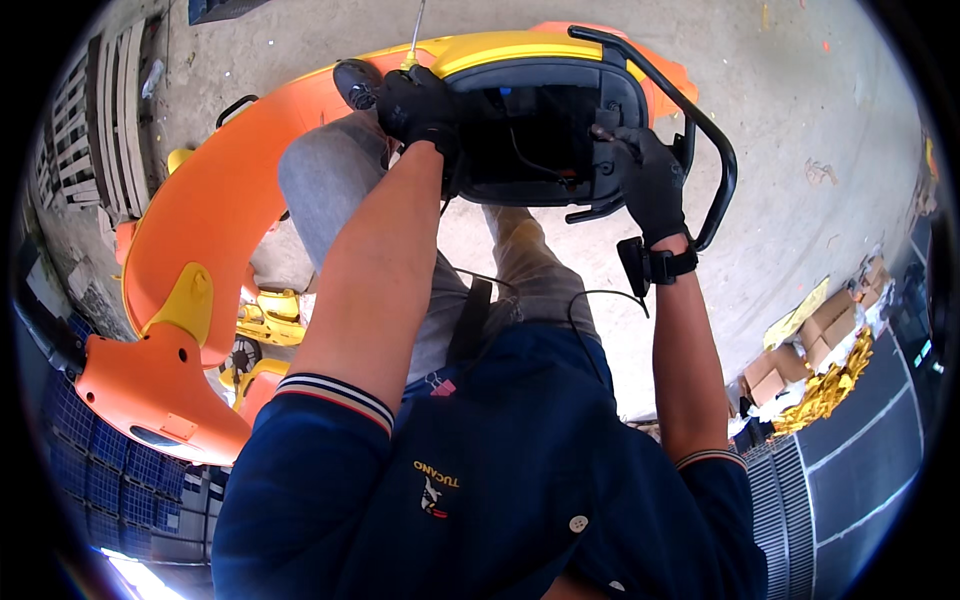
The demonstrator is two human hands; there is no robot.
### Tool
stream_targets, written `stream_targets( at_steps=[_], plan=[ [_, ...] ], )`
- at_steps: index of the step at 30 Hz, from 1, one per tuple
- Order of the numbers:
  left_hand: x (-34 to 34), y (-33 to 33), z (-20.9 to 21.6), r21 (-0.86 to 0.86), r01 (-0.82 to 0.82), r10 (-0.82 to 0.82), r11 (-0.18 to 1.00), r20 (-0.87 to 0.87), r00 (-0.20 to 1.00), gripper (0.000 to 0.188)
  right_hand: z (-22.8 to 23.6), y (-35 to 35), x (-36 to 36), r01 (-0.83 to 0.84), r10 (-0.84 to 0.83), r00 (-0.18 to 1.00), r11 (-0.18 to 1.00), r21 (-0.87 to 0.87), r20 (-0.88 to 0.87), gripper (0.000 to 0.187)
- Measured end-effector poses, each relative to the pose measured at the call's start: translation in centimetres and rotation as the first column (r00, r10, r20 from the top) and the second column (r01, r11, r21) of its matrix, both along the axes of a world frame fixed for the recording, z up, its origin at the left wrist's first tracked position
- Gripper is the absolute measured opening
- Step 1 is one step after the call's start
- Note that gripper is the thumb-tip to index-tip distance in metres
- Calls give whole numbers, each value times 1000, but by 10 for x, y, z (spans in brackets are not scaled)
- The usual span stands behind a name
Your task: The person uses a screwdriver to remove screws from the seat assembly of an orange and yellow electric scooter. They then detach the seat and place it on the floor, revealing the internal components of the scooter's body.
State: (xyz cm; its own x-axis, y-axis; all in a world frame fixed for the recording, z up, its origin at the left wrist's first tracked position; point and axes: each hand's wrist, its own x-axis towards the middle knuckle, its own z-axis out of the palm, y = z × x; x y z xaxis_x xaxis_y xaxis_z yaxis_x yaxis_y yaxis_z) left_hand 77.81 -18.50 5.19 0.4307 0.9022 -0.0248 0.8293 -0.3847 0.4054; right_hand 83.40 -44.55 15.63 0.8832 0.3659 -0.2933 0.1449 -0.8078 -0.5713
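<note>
Both my hands wear black gloves and work at a black open compartment (470, 188) set in an orange and yellow scooter-like vehicle (200, 220). At its left rim my left hand (413, 105) is closed around a screwdriver (411, 60), its yellow handle end showing and its metal shaft pointing away from me. On the right side my right hand (648, 172) bends its fingers together at the rim, beside a black hinge-like part (605, 160). A bare fingertip shows there; anything pinched is hidden. A thin dark cable (535, 162) hangs inside the dark opening.
A black tubular rail (722, 140) curves round the right side of the compartment, close to my right hand. Wooden pallets (115, 120) stand at the far left. Cardboard boxes (825, 325) and yellow parts (830, 390) lie at the right. My shoe (357, 84) is beside my left hand.
</note>
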Motion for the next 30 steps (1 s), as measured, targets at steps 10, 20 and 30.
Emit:
stream_targets(
  at_steps=[10,20,30],
  plan=[
    [-2,6,-13,-155,-28,9,988,-119,993,37,-28,-20,-13,616,-494,693,784,76,-526,37],
    [-5,5,-20,-77,-9,9,997,8,1000,37,-44,0,22,-152,126,981,971,-182,-149,22],
    [-6,8,-20,-166,-44,31,985,-77,997,37,-50,29,27,366,-387,856,922,-126,-344,38]
  ],
)
